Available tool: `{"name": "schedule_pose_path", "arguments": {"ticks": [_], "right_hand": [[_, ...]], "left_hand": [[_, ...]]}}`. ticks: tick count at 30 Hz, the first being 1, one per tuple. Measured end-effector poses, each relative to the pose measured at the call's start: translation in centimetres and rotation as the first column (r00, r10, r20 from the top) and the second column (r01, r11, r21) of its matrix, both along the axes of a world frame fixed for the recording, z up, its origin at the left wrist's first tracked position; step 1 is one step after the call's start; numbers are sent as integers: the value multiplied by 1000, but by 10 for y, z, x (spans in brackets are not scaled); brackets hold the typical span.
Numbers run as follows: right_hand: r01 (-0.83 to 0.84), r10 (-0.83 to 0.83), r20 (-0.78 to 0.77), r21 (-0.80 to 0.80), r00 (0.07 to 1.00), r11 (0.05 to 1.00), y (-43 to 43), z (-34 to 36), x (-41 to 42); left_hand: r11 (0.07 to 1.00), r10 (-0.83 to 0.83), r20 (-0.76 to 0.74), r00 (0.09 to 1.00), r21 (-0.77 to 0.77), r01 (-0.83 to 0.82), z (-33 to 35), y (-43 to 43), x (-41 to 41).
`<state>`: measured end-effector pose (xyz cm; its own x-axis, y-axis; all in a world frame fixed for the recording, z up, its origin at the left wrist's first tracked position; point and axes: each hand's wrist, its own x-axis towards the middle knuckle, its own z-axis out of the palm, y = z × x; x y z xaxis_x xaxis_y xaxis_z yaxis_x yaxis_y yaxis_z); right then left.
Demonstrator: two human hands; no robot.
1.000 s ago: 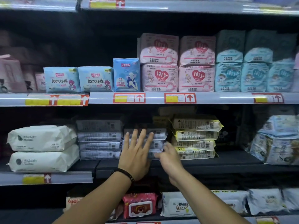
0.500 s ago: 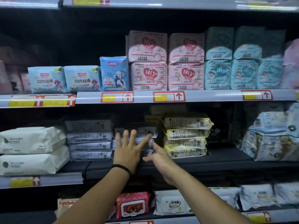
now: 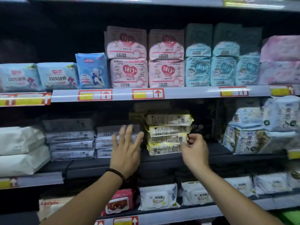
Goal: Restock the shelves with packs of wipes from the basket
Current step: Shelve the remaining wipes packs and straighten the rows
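Note:
On the middle shelf (image 3: 162,161) a stack of grey packs of wipes (image 3: 103,141) lies beside a stack of yellow packs of wipes (image 3: 167,125). My left hand (image 3: 125,150), a dark band on its wrist, is spread flat in front of the right end of the grey stack. My right hand (image 3: 194,150) is at the right end of the yellow stack, with its fingers curled and pinching the end of the third yellow pack (image 3: 165,138). The basket is out of sight.
A second grey stack (image 3: 69,138) and big white packs (image 3: 21,151) fill the shelf's left. Blue-white packs (image 3: 263,132) stand at the right, with a dark gap beside the yellow stack. Pink and blue packs line the shelf above, and lidded wipes lie below.
My right hand has moved right, from the grey stack to the right end of the yellow stack, and curled its fingers there. My left hand stays spread over the grey stack.

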<state>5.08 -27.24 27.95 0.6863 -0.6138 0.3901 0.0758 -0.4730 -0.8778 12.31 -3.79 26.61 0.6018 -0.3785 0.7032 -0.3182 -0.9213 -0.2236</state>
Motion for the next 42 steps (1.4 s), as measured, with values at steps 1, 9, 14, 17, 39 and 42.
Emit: {"name": "schedule_pose_path", "arguments": {"ticks": [1, 9, 14, 17, 39, 42], "right_hand": [[21, -21, -43, -4, 999, 1000, -11, 1, 3], [-198, 194, -93, -31, 977, 980, -47, -8, 33], [-181, 172, -91, -99, 981, 979, -52, -7, 45], [-151, 139, -109, -117, 984, 982, -56, -6, 50], [-208, 195, -178, -56, 965, 977, -23, -3, 64], [-215, 202, -188, -50, 961, 975, -18, -5, 63]], "left_hand": [[996, -83, 4, 997, 21, 83, -2, -12, -7], [899, -268, -168, 949, 311, 309, -24, -62, -18], [885, -257, -125, 958, 368, 285, -32, -60, -11], [867, -264, -105, 959, 409, 283, -37, -57, -9], [897, -187, -139, 973, 380, 226, -38, -33, -1], [902, -175, -130, 976, 377, 212, -38, -35, -5]]}}
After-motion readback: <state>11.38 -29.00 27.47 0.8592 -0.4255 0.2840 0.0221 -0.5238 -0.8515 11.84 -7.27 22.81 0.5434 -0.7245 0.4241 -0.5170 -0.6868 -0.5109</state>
